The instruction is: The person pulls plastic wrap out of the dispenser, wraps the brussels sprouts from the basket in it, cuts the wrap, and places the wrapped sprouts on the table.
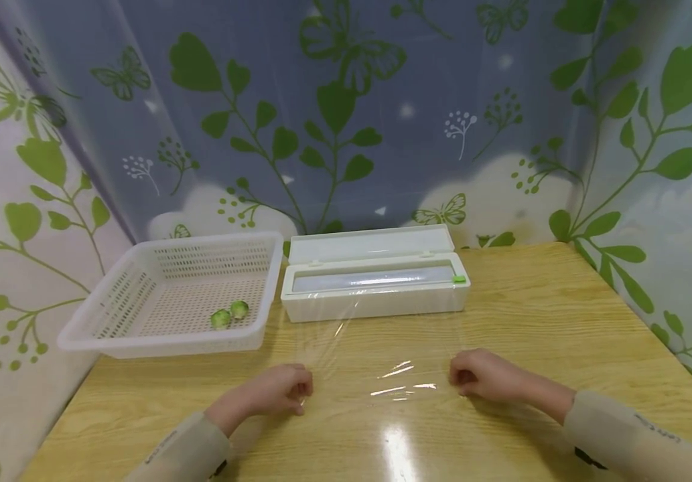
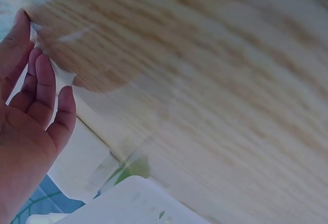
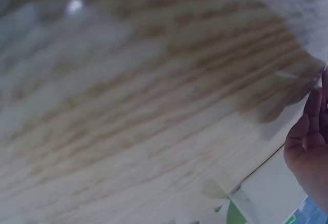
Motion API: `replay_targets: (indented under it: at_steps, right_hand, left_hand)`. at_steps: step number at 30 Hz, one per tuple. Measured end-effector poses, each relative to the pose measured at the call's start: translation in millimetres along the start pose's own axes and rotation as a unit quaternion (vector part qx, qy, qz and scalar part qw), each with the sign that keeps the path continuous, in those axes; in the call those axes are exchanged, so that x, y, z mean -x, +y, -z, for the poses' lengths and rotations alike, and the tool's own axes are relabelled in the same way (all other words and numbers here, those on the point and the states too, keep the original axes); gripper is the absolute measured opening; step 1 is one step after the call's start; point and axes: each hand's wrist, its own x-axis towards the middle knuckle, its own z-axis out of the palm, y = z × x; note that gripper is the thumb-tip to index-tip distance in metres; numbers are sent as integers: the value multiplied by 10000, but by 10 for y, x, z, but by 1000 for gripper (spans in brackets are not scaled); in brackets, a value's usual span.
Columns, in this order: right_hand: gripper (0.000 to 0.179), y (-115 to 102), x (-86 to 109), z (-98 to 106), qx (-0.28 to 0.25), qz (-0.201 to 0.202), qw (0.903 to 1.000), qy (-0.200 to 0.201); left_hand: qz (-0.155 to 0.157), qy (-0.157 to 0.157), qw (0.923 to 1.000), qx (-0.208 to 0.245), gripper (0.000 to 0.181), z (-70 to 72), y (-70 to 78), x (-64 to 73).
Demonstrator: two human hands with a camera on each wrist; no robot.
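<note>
The left hand (image 1: 274,389) pinches one edge of a sheet of cling film (image 1: 402,375) in front of the white wrap dispenser (image 1: 376,306), and the right hand (image 1: 487,377) grips the other edge. I'd judge the sheet drawn out but not yet cut from the dispenser. Just left of the dispenser, a white slotted basket (image 1: 183,347) holds two Brussels sprouts (image 1: 220,319), seemingly unwrapped. Inside the dispenser sits what looks like the roll (image 1: 376,278), a green slider (image 1: 459,278) at its right end; the lid (image 1: 372,244) stands raised behind.

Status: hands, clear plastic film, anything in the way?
Left hand, right hand each pinch clear plastic film at opposite sides. Film runs to open white rectangular plastic box. White perforated plastic basket left, out of the way.
</note>
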Motion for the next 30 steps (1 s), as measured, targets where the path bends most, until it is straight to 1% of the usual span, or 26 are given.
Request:
replay_targets:
  at_steps: [4,8,13,22,25,30]
  right_hand:
    - [13,42,13,27,-454,-120,9988,-112]
    - [10,64,15,27,-663,-180,9975,-133]
    - [13,58,11,11,-715,-183,9972,-94]
    - [14,52,28,15,-696,-112,9975,6]
    - [14,73,31,7,-746,-145,9971,12]
    - [15,84,26,-2,-838,-131,9964,37]
  left_hand:
    - [13,-5,10000,39,22,-2,-22,-7]
    - [65,-36,10000,62,24,1,-32,-4]
    - [98,-78,9999,79,24,10,-34,-4]
    - [-89,-121,9997,202,22,65,7,-11]
    - [-161,-5,9994,294,21,79,21,-20]
    - [-394,364,9974,474,19,142,40,-47]
